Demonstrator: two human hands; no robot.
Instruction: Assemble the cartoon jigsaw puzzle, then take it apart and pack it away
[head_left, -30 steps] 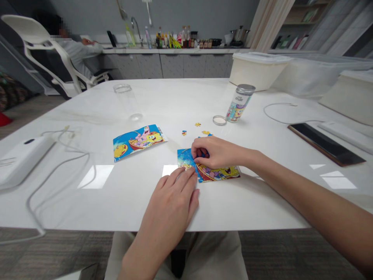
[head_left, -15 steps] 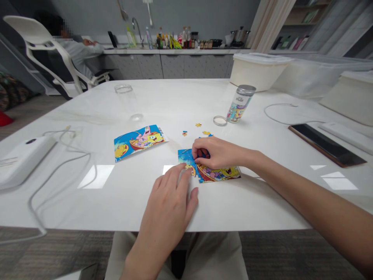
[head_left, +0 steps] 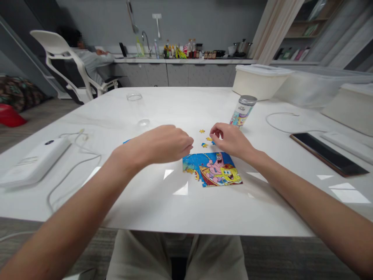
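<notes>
A partly assembled jigsaw puzzle (head_left: 217,171) of cartoon figures in a boat lies on the white table, with a ragged gap along its lower left edge. My left hand (head_left: 170,142) is just beyond its upper left corner, fingers curled down and closed; what is under the fingertips is hidden. Behind the puzzle, my right hand (head_left: 231,139) has thumb and fingers bent into a pinch beside loose pieces. Among these are a yellow piece (head_left: 202,131) and a blue-and-yellow piece (head_left: 204,145). My left forearm covers most of the picture sheet; only a blue corner (head_left: 126,141) shows.
A printed tin (head_left: 241,112) stands behind my right hand. Farther left is a clear jar (head_left: 134,97). A white device with cables (head_left: 35,161) lies at left, a dark phone (head_left: 326,153) at right. Storage boxes (head_left: 259,81) stand back right; a person sits back left.
My left hand has left the puzzle's lower left edge and moved up and away, covering the sheet. My right hand has moved off the puzzle to the loose pieces. The view has shifted slightly.
</notes>
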